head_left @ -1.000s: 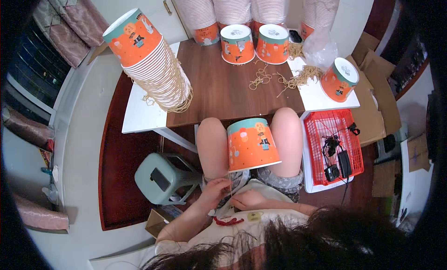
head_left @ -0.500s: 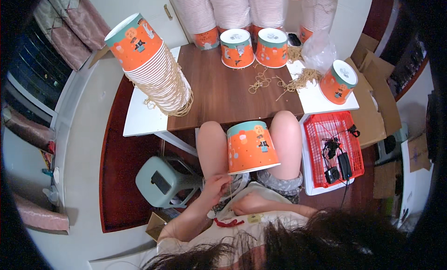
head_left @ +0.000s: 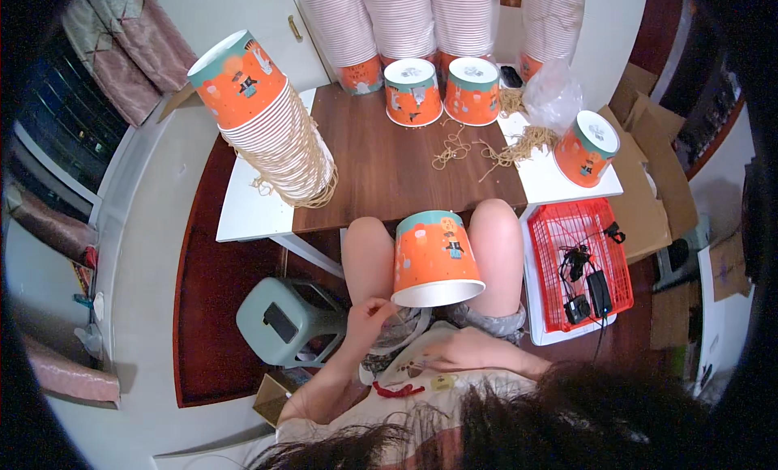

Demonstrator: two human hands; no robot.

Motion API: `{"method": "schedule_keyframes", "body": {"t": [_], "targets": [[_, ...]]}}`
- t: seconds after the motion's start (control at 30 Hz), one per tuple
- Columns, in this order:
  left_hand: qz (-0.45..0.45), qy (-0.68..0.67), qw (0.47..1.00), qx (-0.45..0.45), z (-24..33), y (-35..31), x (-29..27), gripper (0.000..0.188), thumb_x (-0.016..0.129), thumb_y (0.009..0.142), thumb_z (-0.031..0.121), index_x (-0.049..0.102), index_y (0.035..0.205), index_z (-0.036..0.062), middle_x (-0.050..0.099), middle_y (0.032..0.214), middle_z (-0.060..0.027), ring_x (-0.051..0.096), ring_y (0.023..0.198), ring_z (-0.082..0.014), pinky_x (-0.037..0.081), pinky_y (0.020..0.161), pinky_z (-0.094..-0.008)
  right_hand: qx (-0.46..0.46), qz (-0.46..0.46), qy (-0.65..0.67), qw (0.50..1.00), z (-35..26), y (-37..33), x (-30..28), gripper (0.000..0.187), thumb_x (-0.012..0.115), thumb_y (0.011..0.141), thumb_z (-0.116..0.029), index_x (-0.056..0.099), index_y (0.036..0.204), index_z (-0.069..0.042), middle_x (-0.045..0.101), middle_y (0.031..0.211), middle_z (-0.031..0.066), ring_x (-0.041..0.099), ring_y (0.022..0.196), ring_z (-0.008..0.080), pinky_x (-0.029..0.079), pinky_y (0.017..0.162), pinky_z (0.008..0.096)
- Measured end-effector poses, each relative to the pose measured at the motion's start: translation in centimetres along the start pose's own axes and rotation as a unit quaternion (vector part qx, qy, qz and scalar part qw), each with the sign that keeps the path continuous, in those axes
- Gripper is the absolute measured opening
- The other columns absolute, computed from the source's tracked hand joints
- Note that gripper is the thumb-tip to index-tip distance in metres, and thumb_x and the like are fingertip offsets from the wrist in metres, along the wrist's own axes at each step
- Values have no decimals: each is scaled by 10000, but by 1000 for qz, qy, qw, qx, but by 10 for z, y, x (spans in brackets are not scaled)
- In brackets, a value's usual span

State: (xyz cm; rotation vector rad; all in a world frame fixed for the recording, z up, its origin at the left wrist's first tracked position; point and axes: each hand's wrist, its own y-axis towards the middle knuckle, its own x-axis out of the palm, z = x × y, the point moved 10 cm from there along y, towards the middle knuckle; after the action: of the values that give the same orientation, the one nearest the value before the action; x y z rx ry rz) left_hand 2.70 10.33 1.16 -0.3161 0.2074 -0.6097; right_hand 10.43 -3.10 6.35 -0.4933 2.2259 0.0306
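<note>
I keep the upturned orange paper bucket (head_left: 436, 258) wedged between my knees, below the brown worktop (head_left: 389, 166), freeing both hands: left hand (head_left: 369, 318) pinching a thin handle, right hand (head_left: 458, 358) curled, grip unclear.

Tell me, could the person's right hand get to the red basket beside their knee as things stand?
Probably yes: the right hand rests in the lap, and the red basket sits just beyond the right knee with nothing in between.
</note>
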Motion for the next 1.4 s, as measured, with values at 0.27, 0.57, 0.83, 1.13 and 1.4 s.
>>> {"method": "schedule_keyframes", "body": {"t": [0.27, 0.57, 0.83, 1.13, 1.4], "targets": [[112, 216, 937, 251, 73, 1, -10, 122, 586, 782, 132, 571, 798, 12, 551, 633, -100, 541, 562, -151, 455, 547, -285, -71, 60, -30, 995, -13, -57, -87, 216, 455, 845, -288, 550, 836, -94, 572, 695, 99, 569, 620, 301, 460, 535, 407], [69, 251, 934, 243, 105, 52, -8, 130, 619, 716, 109, 554, 808, 45, 558, 688, -78, 558, 645, -202, 441, 577, -290, -50, 114, -113, 986, -40, -89, -134, 109, 548, 773, -217, 554, 848, -138, 520, 702, 32, 569, 583, 222, 453, 459, 334], [-76, 539, 652, 528, 218, 11, 81, 140, 519, 717, 117, 567, 847, 104, 540, 814, -37, 544, 794, -222, 486, 629, -322, -117, 89, 57, 988, -26, -106, -162, 143, 586, 806, -189, 595, 770, -51, 588, 706, 74, 579, 599, 238, 442, 505, 317], [-271, 461, 579, 616, 212, -22, 170, 124, 505, 740, 125, 575, 834, 87, 542, 827, -59, 537, 785, -227, 464, 670, -340, -284, -68, 295, 910, -56, -80, -112, 208, 495, 872, -169, 597, 818, 5, 600, 713, 113, 575, 619, 280, 426, 525, 334], [-167, 391, 626, 654, 204, -28, 143, 114, 533, 812, 147, 555, 795, 37, 583, 868, -44, 518, 738, -161, 437, 699, -285, -241, 167, 760, 580, 3, -44, -124, 339, 392, 907, -317, 465, 668, -88, 426, 514, 17, 410, 446, 116, 312, 428, 242]]}}
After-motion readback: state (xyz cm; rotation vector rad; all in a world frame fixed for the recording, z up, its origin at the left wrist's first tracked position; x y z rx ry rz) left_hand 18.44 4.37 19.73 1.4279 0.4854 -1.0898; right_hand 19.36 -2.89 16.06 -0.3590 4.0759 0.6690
